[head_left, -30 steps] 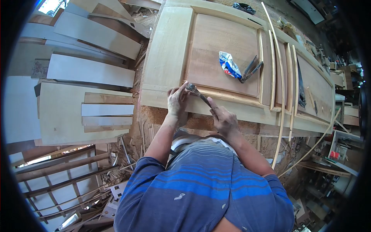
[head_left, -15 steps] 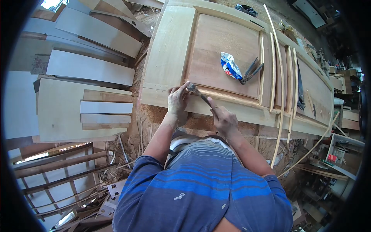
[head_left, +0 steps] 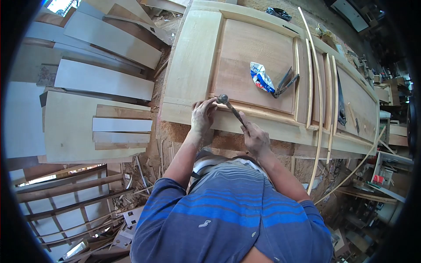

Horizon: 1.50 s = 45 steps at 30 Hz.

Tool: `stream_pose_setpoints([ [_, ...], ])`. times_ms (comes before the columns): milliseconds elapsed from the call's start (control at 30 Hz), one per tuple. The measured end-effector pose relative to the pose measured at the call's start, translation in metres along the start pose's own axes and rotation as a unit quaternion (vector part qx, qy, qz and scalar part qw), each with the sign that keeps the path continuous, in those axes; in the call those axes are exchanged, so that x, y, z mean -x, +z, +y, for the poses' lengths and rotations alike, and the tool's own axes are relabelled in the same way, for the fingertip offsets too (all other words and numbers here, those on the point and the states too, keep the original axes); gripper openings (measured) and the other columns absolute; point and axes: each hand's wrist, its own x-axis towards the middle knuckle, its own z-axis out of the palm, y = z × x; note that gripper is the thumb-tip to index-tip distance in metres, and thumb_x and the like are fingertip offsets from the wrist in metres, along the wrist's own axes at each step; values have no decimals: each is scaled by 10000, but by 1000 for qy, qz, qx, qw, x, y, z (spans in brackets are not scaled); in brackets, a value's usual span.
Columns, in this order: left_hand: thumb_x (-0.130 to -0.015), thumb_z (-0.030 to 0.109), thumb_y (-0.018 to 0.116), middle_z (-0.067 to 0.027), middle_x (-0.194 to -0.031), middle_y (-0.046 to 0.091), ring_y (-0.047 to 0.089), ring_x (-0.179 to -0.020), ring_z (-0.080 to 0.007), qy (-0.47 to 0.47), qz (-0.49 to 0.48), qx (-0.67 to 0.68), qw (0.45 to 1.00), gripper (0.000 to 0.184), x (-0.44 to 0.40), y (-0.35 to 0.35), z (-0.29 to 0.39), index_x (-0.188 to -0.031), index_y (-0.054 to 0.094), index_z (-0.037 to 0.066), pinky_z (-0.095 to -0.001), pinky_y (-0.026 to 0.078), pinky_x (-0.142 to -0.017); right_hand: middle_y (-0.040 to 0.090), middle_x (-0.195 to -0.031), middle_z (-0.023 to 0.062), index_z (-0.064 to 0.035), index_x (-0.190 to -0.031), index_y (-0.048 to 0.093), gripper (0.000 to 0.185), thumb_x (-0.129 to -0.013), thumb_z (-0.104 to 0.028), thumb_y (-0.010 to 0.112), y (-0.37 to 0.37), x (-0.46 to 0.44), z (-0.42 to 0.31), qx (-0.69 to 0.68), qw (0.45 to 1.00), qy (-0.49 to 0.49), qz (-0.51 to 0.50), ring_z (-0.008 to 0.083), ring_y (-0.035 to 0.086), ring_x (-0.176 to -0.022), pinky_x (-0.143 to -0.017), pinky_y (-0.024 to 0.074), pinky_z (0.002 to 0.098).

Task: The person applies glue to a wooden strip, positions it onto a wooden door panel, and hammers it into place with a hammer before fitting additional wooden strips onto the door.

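Note:
My right hand (head_left: 256,138) is closed round the handle of a hammer (head_left: 234,113). The hammer's head is raised a little above the near left corner of a recessed panel (head_left: 250,57) in a wooden door (head_left: 188,57). Beside it, my left hand (head_left: 202,116) rests on the door frame, fingertips pinched at the end of a thin moulding strip (head_left: 254,108); anything small between them is hidden. On the panel lie a crumpled blue-and-white packet (head_left: 262,78) and a pair of spread pincers (head_left: 285,84).
Several long thin wood strips (head_left: 319,96) lie across the door and overhang its near edge. White and plywood boards (head_left: 103,79) are stacked on the left. Offcuts and shavings litter the ground. A black plastic bag (head_left: 279,14) sits past the door's far edge.
The hammer head has lifted slightly and shifted right, away from my left fingertips. My left hand stays at the panel corner.

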Motion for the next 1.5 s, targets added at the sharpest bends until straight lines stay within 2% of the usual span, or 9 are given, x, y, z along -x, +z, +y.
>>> stream_pose_setpoints([
  [233,-891,89,836,1,-1072,793,689,-1110,-297,-19,-4,46,999,114,-8,6,-12,-982,814,155,-463,472,-1052,706,-873,154,-314,-1694,505,657,-1079,-197,700,-4,6,0,-11,999,26,-21,399,703,-717,-649,554,539],
  [500,-817,33,830,9,-1047,791,668,-1091,-281,-54,-33,41,997,174,-10,5,-15,-944,806,148,-428,462,-1031,687,-826,157,-302,-1694,501,647,-1084,-217,697,10,6,3,3,1000,-6,-23,396,700,-689,-630,563,542],
  [600,-819,43,831,11,-1037,786,665,-1087,-281,-51,-26,49,997,158,-11,5,-15,-931,802,150,-426,463,-1026,731,-904,171,-269,-1684,523,643,-1075,-165,701,6,2,-1,23,999,16,-44,379,717,-707,-625,558,524],
  [733,-812,14,821,-2,-1000,773,661,-1048,-306,-27,-13,54,998,163,-11,6,-16,-916,769,128,-426,468,-997,734,-903,181,-284,-1684,523,635,-1081,-175,691,-1,4,-10,-80,995,-9,60,393,728,-729,-617,546,523],
  [833,-818,30,827,-5,-978,765,657,-1031,-298,-59,-36,44,997,144,-11,5,-16,-907,783,135,-429,463,-991,726,-886,178,-292,-1688,514,657,-1071,-173,704,8,7,-1,9,1000,13,-27,393,720,-717,-610,536,529],
  [1067,-846,63,832,11,-979,761,651,-1053,-288,-44,-27,55,997,122,-10,3,-14,-903,809,169,-433,459,-1009,702,-840,148,-332,-1704,480,657,-1086,-238,682,3,5,-13,-60,996,-19,61,393,710,-687,-612,566,543],
  [1300,-832,52,844,-6,-978,764,660,-1014,-295,-30,-18,44,998,123,-16,3,-15,-898,798,144,-429,473,-976,714,-869,186,-296,-1693,511,657,-1079,-159,699,9,4,-2,21,999,8,-32,372,702,-686,-613,547,514],
  [1400,-832,35,829,-3,-980,763,661,-1018,-299,-35,-24,54,998,133,-12,4,-15,-898,791,143,-430,476,-977,730,-893,182,-308,-1690,514,659,-1074,-170,706,1,6,-13,-72,996,-4,56,391,707,-709,-642,552,532],
  [1500,-832,16,811,0,-975,763,660,-1023,-299,-36,-24,43,998,145,-12,5,-15,-895,786,144,-430,473,-985,730,-902,184,-303,-1684,523,642,-1081,-171,699,8,6,-8,-12,1000,17,-7,398,712,-722,-644,554,530],
])
